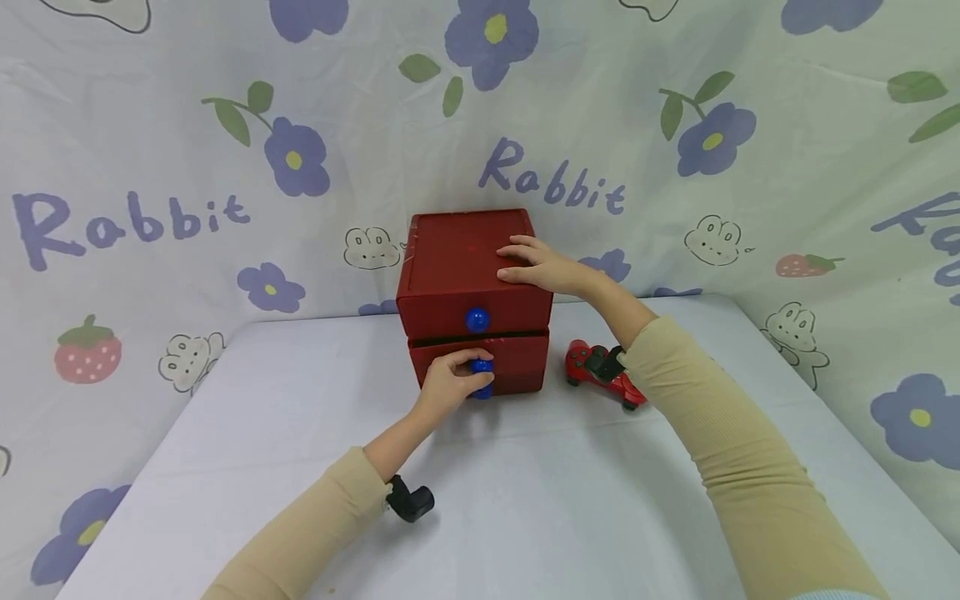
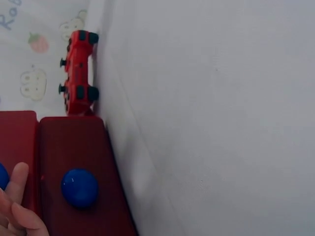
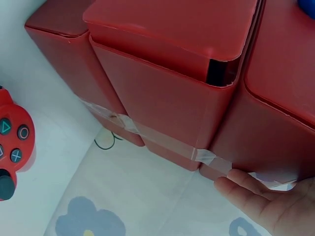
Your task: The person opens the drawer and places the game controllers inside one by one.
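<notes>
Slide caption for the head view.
Left hand pinches a blue knob on the red drawer unit; right hand rests on top.

Bare white tabletop lets a hand pass left of the red drawer unit and between the left forearm and the right forearm, but the left hand bars the middle of the unit's front. On the right, a narrow gap separates the unit from a red game controller; above, the right hand blocks the top's right edge, the top's left part is free, and the printed backdrop hems in the far side.
</notes>
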`<state>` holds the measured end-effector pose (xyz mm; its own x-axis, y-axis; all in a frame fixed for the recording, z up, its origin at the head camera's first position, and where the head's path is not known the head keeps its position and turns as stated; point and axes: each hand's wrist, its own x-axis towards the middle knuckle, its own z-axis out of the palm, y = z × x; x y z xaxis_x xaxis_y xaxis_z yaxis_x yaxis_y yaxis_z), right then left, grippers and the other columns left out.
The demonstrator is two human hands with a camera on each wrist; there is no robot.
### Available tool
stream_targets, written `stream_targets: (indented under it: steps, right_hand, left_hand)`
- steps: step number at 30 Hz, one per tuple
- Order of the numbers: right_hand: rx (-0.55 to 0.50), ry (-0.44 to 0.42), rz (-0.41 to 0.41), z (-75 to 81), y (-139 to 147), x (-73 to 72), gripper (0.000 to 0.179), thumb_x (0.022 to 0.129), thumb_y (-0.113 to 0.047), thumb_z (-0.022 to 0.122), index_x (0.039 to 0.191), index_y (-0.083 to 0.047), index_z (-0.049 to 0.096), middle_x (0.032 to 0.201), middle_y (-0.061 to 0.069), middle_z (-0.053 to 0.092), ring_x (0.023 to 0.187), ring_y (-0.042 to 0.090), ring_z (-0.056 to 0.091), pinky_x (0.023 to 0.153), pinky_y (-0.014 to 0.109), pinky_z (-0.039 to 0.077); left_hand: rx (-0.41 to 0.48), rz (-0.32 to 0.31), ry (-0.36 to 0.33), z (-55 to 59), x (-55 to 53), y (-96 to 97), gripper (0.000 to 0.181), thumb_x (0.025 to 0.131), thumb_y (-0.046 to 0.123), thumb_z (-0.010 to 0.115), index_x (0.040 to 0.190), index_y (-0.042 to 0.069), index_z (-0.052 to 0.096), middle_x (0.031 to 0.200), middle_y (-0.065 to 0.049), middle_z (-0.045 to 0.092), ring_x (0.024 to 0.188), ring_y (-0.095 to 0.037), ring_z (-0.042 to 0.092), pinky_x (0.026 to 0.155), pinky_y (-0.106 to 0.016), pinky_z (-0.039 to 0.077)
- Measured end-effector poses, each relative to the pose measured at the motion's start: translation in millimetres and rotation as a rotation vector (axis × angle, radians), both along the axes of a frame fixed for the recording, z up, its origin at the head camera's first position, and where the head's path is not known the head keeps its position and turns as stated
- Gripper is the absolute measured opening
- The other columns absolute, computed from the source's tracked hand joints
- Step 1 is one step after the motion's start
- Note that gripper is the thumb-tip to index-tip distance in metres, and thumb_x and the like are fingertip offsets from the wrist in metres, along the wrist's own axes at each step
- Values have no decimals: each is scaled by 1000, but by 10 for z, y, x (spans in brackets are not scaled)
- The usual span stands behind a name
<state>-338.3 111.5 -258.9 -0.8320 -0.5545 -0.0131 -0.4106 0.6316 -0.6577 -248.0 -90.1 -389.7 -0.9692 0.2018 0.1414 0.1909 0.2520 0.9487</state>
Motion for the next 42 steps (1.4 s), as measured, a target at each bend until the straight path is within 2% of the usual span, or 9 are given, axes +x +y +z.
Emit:
stream_targets:
  steps: [13, 16, 20, 23, 27, 30, 32, 37, 42]
  right_hand:
    - [-11, -3, -1, -18, -7, -10, 58, 92, -38, 49, 142, -13, 33, 153, 5, 6, 140, 27, 2, 109, 53, 13]
    - [-7, -2, -2, -24, -14, -16, 58, 91, -38, 50, 141, -13, 33, 153, 5, 6, 140, 28, 3, 109, 53, 13]
    - [-1, 2, 0, -26, -14, -6, 58, 91, -38, 49, 141, -13, 34, 153, 6, 6, 140, 28, 3, 109, 54, 13]
    - [-2, 2, 1, -19, -11, 12, 58, 91, -38, 49, 141, -12, 33, 153, 6, 6, 140, 28, 3, 109, 54, 13]
    - [-7, 4, -3, -11, -11, 24, 58, 91, -37, 49, 141, -11, 33, 153, 7, 6, 140, 29, 3, 109, 53, 13]
    - [-7, 5, -3, -6, -12, 26, 58, 91, -36, 49, 141, -11, 33, 153, 7, 7, 140, 29, 3, 109, 53, 14]
    - [-6, 4, -4, -4, -12, 27, 58, 91, -36, 50, 141, -11, 33, 153, 7, 7, 140, 29, 3, 109, 53, 14]
    - [-2, 6, 0, -6, -8, 27, 58, 91, -37, 49, 141, -12, 33, 153, 7, 6, 140, 29, 3, 109, 53, 14]
    - [3, 13, -1, -7, -8, 22, 58, 92, -38, 49, 141, -12, 34, 153, 7, 7, 140, 28, 3, 109, 53, 13]
  left_hand:
    - [-45, 37, 75, -18, -91, -11, 25, 80, 9, 68, 104, 4, 66, 97, -13, 65, 78, -16, 60, 72, -29, 51]
    - [-49, 25, 66, -19, -114, -32, 26, 80, 10, 69, 105, 3, 66, 97, -14, 65, 76, -15, 59, 69, -30, 51]
    - [-68, 21, 27, 0, -137, -55, 27, 80, 14, 70, 106, 5, 67, 93, -12, 65, 72, -14, 55, 56, -27, 45]
    - [-90, 27, -6, 22, -152, -62, 27, 79, 15, 70, 105, 8, 67, 92, -10, 66, 72, -16, 55, 51, -26, 43]
    - [-96, 29, -29, 45, -155, -60, 28, 79, 16, 70, 106, 8, 67, 99, -12, 66, 79, -19, 58, 59, -41, 50]
    - [-89, 34, -44, 55, -148, -54, 28, 79, 15, 70, 106, 8, 67, 102, -12, 65, 84, -19, 59, 68, -49, 51]
    - [-93, 37, -48, 59, -142, -52, 28, 79, 16, 70, 106, 8, 67, 102, -11, 65, 83, -18, 59, 67, -45, 52]
    - [-119, 8, -63, 85, -109, -72, 30, 81, 18, 69, 110, 9, 65, 90, -10, 66, 63, -16, 54, 55, -27, 48]
    - [-160, -33, -75, 120, -63, -132, 36, 83, 19, 68, 117, 12, 62, 94, -12, 67, 59, -19, 55, 57, -26, 50]
